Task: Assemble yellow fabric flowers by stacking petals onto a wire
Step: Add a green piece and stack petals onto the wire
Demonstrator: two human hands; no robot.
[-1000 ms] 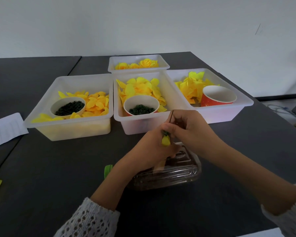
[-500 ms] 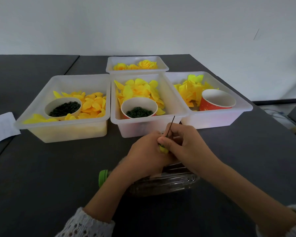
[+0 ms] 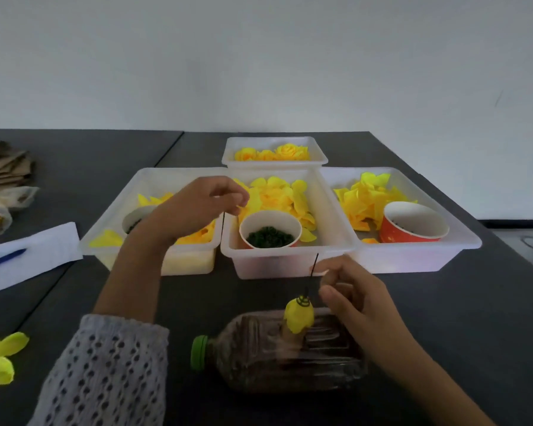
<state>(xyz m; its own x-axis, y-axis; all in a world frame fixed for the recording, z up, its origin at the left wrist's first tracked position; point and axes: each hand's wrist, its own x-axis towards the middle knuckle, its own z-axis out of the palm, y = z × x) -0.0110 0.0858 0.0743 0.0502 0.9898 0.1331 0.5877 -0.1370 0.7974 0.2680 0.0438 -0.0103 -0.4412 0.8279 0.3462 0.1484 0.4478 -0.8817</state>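
Plainly, writing: none readable; the paper sheet (image 3: 28, 256) and pen (image 3: 3, 260) are blurred.
Left hand (image 3: 197, 207): raised over the left tub (image 3: 154, 179), fingertips pinched on a thin dark wire (image 3: 224, 217), mostly hidden.
Right hand (image 3: 354, 299): fingers curled beside a second wire (image 3: 313, 269); contact unclear.
Flower bud (image 3: 299, 315): yellow, on that wire, above the lying bottle (image 3: 290, 352).
Petals: fill the middle tub (image 3: 330, 210) and right tub (image 3: 462, 238); loose petals (image 3: 0, 358) at the table's left edge.
Open room: dark table (image 3: 474, 333) right of the bottle.
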